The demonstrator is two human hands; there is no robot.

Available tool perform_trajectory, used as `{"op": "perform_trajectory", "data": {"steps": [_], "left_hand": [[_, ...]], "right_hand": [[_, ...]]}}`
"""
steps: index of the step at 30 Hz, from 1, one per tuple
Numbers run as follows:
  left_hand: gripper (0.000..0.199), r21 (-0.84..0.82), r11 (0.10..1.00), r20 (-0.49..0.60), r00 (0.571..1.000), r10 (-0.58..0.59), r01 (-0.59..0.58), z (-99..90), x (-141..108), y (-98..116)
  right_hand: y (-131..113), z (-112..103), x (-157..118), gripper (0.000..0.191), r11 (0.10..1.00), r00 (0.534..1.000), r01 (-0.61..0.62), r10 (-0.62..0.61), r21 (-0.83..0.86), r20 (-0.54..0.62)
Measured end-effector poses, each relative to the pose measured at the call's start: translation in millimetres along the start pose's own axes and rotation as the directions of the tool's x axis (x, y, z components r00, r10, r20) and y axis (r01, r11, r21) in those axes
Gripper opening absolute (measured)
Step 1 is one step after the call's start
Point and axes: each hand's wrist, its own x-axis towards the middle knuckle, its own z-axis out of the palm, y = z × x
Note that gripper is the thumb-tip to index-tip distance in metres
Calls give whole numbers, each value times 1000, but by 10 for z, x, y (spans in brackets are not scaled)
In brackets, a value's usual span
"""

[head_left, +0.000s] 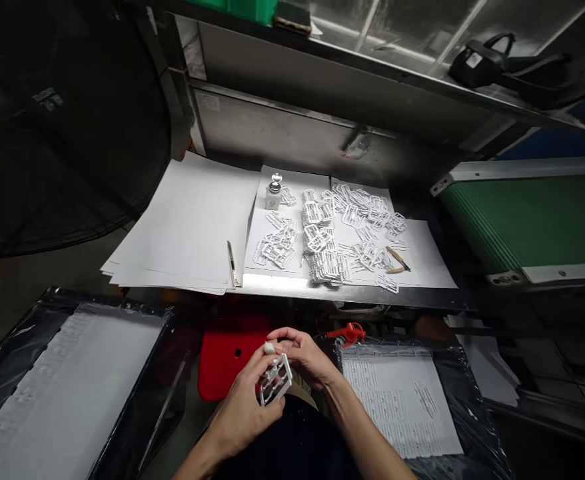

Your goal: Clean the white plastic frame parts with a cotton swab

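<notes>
My left hand [245,407] is closed around a white plastic frame [276,381] with thin crossbars, tilted above my lap. Beside its upper end is my right hand [305,357], with fingers bent together close to the left fingertips; what they pinch, if anything, is hidden. A small white wrap or pad [269,347] shows where the fingertips meet. On the bench, similar white frames stand in a stacked row [322,247], with a loose heap [367,213] to the right and a smaller pile [276,241] to the left.
A lidded dispenser bottle [273,193], a utility knife [231,263] and nippers [397,260] lie about the bench. White sheets [197,213] cover its left part. A red stool [232,353], an orange air gun [350,333] and a parts-covered tray [397,400] are nearer me. A green conveyor [547,213] stands right.
</notes>
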Motion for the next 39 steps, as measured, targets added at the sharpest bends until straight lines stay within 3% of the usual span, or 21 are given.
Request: {"op": "perform_trajectory", "data": {"steps": [4,7,10,13,17,21,23,26,29,32,36,39], "left_hand": [[46,-117,993,83,996,-11,21,82,140,-34],[58,-392,920,-4,1000,7,-8,41,280,-101],[67,-557,830,-111,990,-92,15,-111,554,-85],[52,-387,918,-168,971,-167,91,-310,1060,-6],[23,-106,982,-318,930,-182,155,-559,2047,139],[17,192,951,-459,879,-130,241,-699,2965,312],[18,273,919,-490,863,-120,283,-704,3267,356],[18,316,890,-509,851,-133,328,-673,3499,354],[17,287,905,-499,856,-138,313,-666,3513,347],[15,176,959,-422,897,-131,223,-687,3294,382],[21,-79,995,-239,968,-73,55,-632,2559,404],[28,-230,972,-134,988,-82,50,-499,1805,349]], "right_hand": [[-25,-169,-119,37,989,983,104,-86,108,-159],[-24,-317,-191,32,963,937,210,-149,168,-315],[-2,-483,-275,30,944,900,253,-150,212,-409],[52,-613,-381,30,935,881,257,-123,244,-458],[149,-679,-495,29,930,861,253,-89,269,-501],[243,-705,-553,30,927,839,251,-66,277,-541],[295,-740,-577,32,925,821,255,-53,282,-568],[380,-824,-616,36,921,799,258,-34,292,-600],[429,-899,-649,39,915,782,261,-13,308,-623],[384,-909,-668,37,918,778,274,-36,288,-627],[180,-810,-665,31,951,785,276,-139,139,-603],[-4,-697,-632,29,951,780,307,-266,-24,-567]]}}
